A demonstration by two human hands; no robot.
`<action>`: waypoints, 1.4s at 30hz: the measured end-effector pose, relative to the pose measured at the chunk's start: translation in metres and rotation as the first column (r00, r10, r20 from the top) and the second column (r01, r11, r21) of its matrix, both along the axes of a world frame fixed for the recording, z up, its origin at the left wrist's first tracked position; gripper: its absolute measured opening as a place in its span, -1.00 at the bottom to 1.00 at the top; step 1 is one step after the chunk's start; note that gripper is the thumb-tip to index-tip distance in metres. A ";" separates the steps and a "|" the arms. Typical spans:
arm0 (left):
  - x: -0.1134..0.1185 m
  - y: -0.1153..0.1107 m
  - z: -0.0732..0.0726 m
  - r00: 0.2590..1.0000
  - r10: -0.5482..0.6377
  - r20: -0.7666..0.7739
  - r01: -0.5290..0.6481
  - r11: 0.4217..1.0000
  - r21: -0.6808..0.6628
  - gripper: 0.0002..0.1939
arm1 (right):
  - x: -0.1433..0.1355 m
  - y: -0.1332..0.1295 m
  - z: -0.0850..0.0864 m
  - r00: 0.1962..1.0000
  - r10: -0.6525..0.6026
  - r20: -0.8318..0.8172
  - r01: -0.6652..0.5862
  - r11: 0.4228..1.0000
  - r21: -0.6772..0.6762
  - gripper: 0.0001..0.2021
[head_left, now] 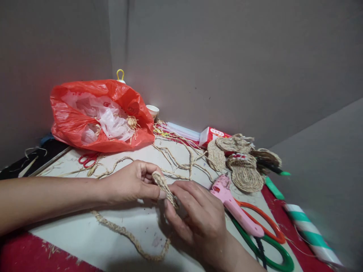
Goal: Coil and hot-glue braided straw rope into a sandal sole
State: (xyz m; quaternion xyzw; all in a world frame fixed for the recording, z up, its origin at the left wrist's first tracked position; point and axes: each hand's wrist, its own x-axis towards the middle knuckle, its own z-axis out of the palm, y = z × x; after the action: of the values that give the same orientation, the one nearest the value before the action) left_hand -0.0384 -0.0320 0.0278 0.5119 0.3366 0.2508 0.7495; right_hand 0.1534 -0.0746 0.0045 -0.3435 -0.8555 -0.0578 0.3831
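Between my two hands is a small coil of braided straw cord (165,186), folded back on itself into a flat strip and tilted. My left hand (138,182) pinches its left side, thumb in front and fingers behind. On the other side my right hand (198,211) grips the lower end with thumb and fingers. A loose tail of the braid (127,234) curves over the white board below my hands. Close to my right hand lies a pink glue gun (236,209), resting across scissors with orange and green handles (279,255).
A red plastic bag (68,130) stands at the back left, near small red scissors (88,160). Finished-looking woven straw pieces (245,173) are piled at right beside a red and white box (214,136). Behind are a paper cup (153,110) and glue sticks (181,130). A green-striped roll (312,232) lies right.
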 end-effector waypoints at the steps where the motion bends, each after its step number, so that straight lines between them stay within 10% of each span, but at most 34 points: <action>1: -0.001 0.001 0.001 1.000 -0.008 -0.005 0.008 1.000 0.003 -0.77 | 0.000 0.000 0.001 1.000 0.003 0.010 -0.003 1.000 0.000 -0.79; 30: 0.006 -0.010 -0.007 0.992 0.053 -0.116 -0.052 0.999 0.015 -0.95 | -0.003 -0.004 -0.004 0.998 0.056 0.027 -0.053 0.995 -0.084 -0.96; 42: -0.002 -0.007 0.010 0.971 0.238 -0.020 -0.232 0.962 0.143 -0.80 | 0.000 -0.002 -0.013 0.965 -0.105 -0.240 0.094 0.994 -0.055 -0.57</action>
State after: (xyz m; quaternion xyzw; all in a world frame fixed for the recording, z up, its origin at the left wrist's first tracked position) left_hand -0.0399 -0.0388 0.0376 0.5239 0.3904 0.3513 0.6706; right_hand 0.1537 -0.0770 -0.0083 -0.3988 -0.7851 -0.0161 0.4737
